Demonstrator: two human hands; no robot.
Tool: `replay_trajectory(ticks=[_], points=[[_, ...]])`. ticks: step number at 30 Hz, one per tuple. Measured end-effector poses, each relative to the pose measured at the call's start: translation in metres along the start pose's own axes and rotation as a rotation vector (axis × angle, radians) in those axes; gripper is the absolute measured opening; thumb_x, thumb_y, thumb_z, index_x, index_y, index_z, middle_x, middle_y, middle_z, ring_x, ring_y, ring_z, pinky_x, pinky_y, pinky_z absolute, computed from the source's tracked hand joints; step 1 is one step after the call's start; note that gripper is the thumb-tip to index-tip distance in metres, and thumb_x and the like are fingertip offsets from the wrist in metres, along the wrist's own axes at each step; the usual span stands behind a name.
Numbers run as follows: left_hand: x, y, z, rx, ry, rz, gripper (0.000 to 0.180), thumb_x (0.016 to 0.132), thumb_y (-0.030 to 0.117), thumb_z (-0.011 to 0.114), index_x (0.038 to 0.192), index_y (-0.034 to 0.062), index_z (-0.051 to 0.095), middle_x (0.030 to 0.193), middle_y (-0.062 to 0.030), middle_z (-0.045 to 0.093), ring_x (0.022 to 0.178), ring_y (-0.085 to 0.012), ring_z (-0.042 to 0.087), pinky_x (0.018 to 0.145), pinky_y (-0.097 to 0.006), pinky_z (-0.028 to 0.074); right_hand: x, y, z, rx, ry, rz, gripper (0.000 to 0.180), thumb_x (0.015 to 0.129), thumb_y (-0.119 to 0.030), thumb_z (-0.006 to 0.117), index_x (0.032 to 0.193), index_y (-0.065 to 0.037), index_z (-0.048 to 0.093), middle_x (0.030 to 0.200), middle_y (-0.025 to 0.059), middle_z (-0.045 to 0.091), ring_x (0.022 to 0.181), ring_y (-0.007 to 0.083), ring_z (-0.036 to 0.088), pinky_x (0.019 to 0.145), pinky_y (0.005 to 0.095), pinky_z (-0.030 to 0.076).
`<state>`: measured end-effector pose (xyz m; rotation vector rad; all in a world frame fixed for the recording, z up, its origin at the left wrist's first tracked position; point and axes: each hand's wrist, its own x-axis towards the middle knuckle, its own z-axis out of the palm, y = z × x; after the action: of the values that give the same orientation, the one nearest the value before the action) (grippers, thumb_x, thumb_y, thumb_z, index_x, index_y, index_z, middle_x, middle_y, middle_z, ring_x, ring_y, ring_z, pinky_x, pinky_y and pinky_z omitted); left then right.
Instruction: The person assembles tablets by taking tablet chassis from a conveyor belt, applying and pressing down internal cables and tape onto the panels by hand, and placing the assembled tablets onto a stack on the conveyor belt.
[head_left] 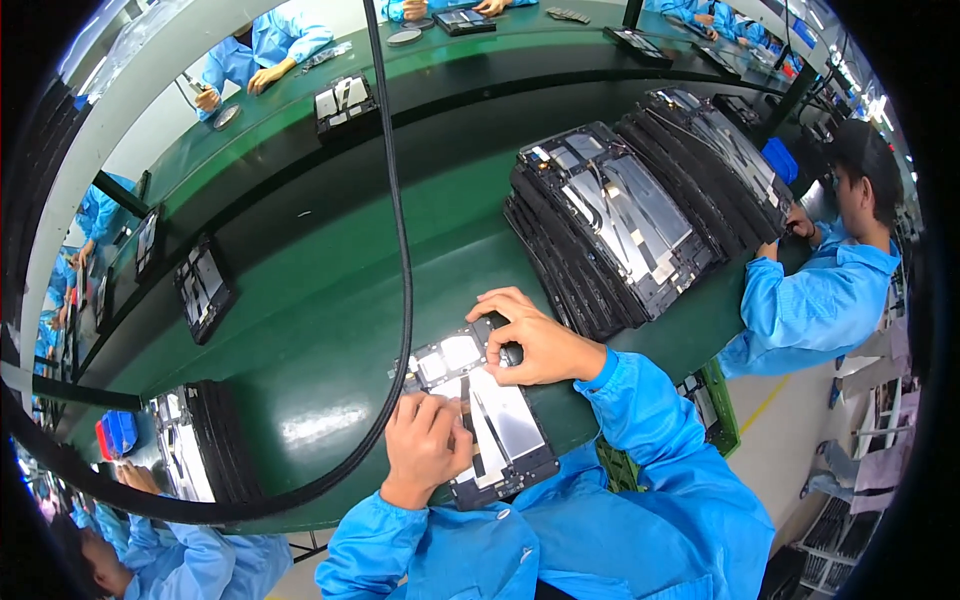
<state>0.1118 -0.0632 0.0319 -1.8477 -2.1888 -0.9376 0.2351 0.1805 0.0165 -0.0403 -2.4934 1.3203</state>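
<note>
An opened tablet (512, 418) lies tilted on the green bench right in front of me, its silver battery packs, ribbon cables and dark frame bare. My left hand (428, 445) rests over the tablet's left side, fingers curled and pressed together near the upper end of the long ribbon cable. What those fingertips hold, if anything, is too small to name. At the tablet's upper right corner is my right hand (545, 345), with thumb and forefinger brought together in a pinch over the circuit board area. The pinched spot itself is hidden.
Tall leaning stacks of opened tablets (640, 215) stand right of centre; another stack (215, 440) is at lower left. A thick black cable (400, 220) loops down before me. A co-worker in blue (820, 290) works at right. Beyond, a belt carries single tablets (203, 288). A green crate (722, 410) is below.
</note>
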Motion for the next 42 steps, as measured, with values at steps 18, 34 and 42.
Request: replay_trajectory(ticks=[18, 34, 42], points=[[0.008, 0.047, 0.024, -0.356, -0.122, -0.301, 0.017, 0.086, 0.005, 0.076, 0.102, 0.0065, 0.078, 0.117, -0.0114, 0.070, 0.085, -0.0306, 0.067, 0.076, -0.042, 0.055, -0.017, -0.003, 0.001, 0.249, 0.131, 0.217, 0.013, 0.076, -0.006, 0.083, 0.077, -0.002, 0.070, 0.153, 0.0242, 0.065, 0.142, 0.0390, 0.063, 0.118, 0.0473, 0.049], [0.007, 0.041, 0.030, -0.246, -0.074, -0.162, 0.051, 0.072, -0.003, 0.067, 0.123, -0.0019, 0.073, 0.128, -0.0227, 0.063, 0.103, -0.0401, 0.068, 0.087, -0.049, 0.057, -0.017, -0.001, 0.002, 0.227, 0.140, 0.209, 0.016, 0.074, -0.005, 0.083, 0.074, -0.004, 0.067, 0.153, 0.0222, 0.066, 0.140, 0.0385, 0.064, 0.115, 0.0455, 0.051], [0.013, 0.035, 0.035, -0.092, -0.141, -0.083, 0.055, 0.071, 0.003, 0.065, 0.125, -0.0018, 0.073, 0.137, -0.0242, 0.066, 0.096, -0.0389, 0.062, 0.087, -0.047, 0.053, -0.017, -0.003, 0.002, 0.232, 0.142, 0.207, 0.016, 0.075, -0.007, 0.083, 0.074, -0.005, 0.067, 0.154, 0.0234, 0.064, 0.141, 0.0392, 0.063, 0.115, 0.0460, 0.051]])
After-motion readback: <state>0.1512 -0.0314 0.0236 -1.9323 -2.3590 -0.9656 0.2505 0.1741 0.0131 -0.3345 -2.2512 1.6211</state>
